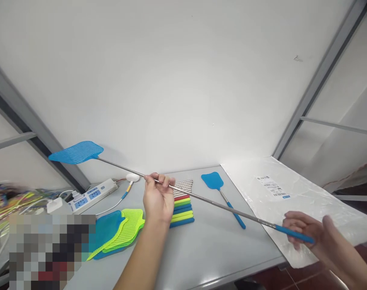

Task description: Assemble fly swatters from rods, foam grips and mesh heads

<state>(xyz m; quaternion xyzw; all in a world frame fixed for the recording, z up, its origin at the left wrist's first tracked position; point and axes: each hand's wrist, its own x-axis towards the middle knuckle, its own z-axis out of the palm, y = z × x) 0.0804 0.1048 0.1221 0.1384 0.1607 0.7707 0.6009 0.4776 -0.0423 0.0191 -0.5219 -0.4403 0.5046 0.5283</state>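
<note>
A long blue fly swatter (80, 153) with an extended metal telescopic rod slants across the view above the table. My left hand (160, 197), palm up, is closed around the rod near its middle. At the lower right, my right hand (310, 229) is beside the swatter's blue handle, its thumb raised and apart; the handle lies in front of its fingers, apparently touching them. A shorter blue swatter (212, 181) rests on the table to the right of the middle. Behind my left wrist lies a row of metal rods with coloured handles (182, 211), partly hidden.
Green and blue swatter heads (125, 231) overlap on the grey table (210, 253). A power strip (94, 195) with plugs and a white cable stands at the left, near tangled colourful strips (17, 205). White plastic packaging (280, 177) covers the right side. A white wall (177, 80) rises behind.
</note>
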